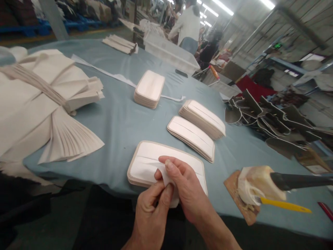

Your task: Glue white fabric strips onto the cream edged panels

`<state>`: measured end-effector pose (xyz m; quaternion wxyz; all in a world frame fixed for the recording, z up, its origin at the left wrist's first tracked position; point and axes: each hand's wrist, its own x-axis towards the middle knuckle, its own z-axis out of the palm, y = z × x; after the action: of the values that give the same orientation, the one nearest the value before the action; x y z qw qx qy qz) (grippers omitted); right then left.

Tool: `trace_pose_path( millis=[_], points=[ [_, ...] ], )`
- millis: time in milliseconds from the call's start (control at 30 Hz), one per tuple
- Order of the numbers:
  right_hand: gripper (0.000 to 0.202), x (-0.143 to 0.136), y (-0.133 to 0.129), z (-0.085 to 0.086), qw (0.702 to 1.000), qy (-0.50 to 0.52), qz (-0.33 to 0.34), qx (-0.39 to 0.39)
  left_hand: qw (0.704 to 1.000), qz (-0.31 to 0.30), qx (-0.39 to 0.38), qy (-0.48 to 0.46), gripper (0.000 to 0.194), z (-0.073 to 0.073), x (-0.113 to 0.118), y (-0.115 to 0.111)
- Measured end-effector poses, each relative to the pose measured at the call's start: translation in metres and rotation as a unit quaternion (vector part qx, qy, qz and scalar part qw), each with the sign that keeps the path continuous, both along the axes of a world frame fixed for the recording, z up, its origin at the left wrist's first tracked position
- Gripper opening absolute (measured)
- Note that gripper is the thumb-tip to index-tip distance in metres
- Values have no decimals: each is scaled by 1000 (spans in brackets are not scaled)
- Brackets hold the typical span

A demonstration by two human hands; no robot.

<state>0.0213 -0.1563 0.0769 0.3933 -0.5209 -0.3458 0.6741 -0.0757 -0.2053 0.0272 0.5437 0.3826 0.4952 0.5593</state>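
Two bare hands meet near the table's front edge. The left hand pinches a small white slip between thumb and bent forefinger; the right hand grips its upper part, thumb in front, fingers curled behind. Both grips are closed, fingertips nearly meeting. The slip is over a stack of pale, rounded panels, just beyond at 12 o'clock. From the hands, two narrower stacks lie at 1 o'clock, a yellow-handled tool at 3, and a strapped cloth bundle at 10.
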Motion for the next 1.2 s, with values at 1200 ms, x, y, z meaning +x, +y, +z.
trace_pose_path(
  millis=[1200],
  points=[
    [36, -10, 50, 5, 886, -375, 255, 97, 991, 76, -98, 54, 38, -11, -86, 4]
  ],
)
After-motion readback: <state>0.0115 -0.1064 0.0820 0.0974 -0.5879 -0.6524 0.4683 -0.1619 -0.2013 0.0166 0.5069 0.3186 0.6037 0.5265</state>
